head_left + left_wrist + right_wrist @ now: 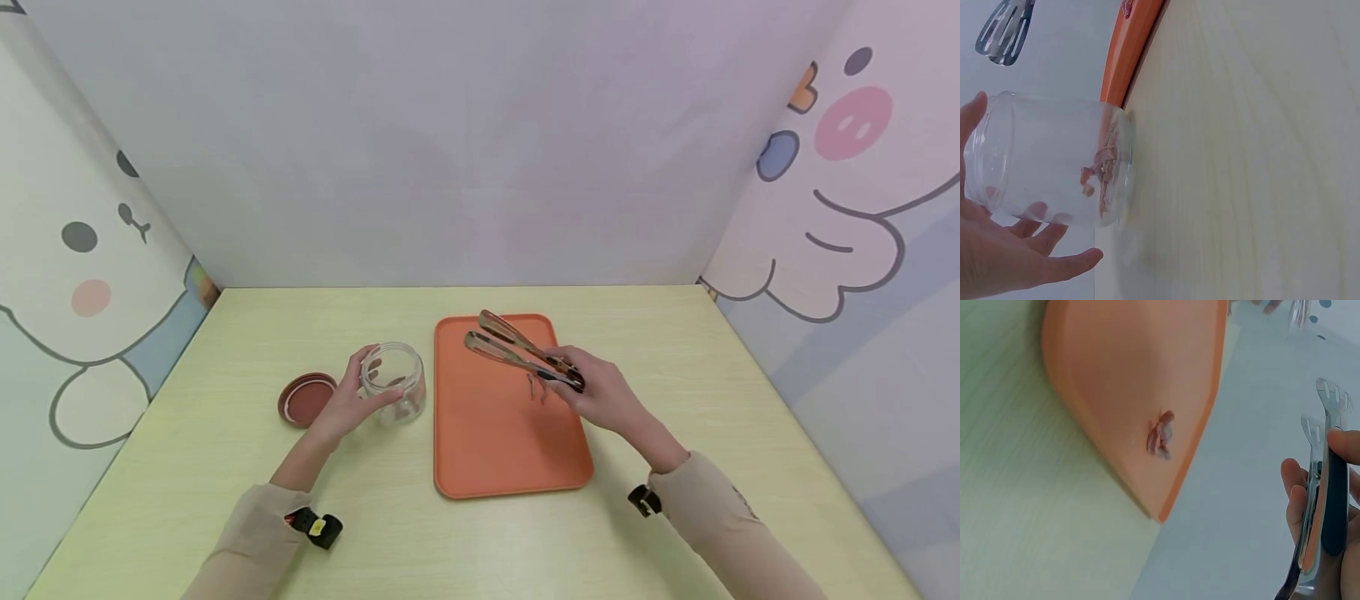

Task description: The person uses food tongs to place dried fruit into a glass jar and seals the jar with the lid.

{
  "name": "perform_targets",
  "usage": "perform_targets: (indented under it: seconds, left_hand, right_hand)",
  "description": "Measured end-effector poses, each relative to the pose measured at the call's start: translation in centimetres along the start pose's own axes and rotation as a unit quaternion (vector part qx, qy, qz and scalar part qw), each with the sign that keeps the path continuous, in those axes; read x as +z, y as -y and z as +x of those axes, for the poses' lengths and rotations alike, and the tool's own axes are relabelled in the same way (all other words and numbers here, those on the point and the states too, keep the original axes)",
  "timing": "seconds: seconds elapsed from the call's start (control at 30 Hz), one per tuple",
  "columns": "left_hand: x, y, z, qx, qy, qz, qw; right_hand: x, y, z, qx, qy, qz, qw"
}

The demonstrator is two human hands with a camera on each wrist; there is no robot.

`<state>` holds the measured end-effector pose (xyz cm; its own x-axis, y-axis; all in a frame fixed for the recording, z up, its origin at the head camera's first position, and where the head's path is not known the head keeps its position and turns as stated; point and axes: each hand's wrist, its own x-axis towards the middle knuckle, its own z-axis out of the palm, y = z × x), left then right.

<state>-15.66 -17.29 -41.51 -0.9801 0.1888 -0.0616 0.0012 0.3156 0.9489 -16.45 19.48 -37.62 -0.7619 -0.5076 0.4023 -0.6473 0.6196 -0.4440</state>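
Note:
My left hand point(343, 412) holds a clear glass jar point(411, 398) around its upper part, thumb on the near side and fingers beyond. The jar stands upright and uncapped on the table; in the left wrist view, small reddish-brown pieces point(1105, 167) lie at its bottom. Metal tongs point(504, 353) with dark grips are held in my right hand point(603, 396). Their slotted tips are spread apart above an orange tray point(487, 454), with nothing between them. A few similar reddish pieces point(1161, 436) lie on the tray, partly hidden by the tongs and hand in the head view.
A round brown-red lid point(306, 402) lies left of the jar, beside my left wrist. The tray's raised rim runs close along the jar's right side. A pale wall point(465, 167) stands behind the light wood table point(375, 533), with printed panels at both sides.

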Motion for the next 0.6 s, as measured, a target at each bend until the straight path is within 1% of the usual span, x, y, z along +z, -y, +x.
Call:
perform_targets:
  seconds: [0.3,0.43,0.6]
  left_hand:
    - [0.0,0.0,0.0,-0.004,-0.001,0.004,1.0000]
    - [0.0,0.0,0.0,-0.006,0.000,0.005,1.0000]
    - [-0.1,-0.1,0.1,-0.014,0.005,-0.003,0.9999]
  right_hand:
    - [-1.7,-2.0,-2.4,0.044,0.019,-0.010,0.9988]
    - [-1.9,-2.6,-3.6,0.061,0.024,-0.015,0.9977]
    - [-1.7,-3.0,-5.0,0.072,0.029,-0.027,0.9966]
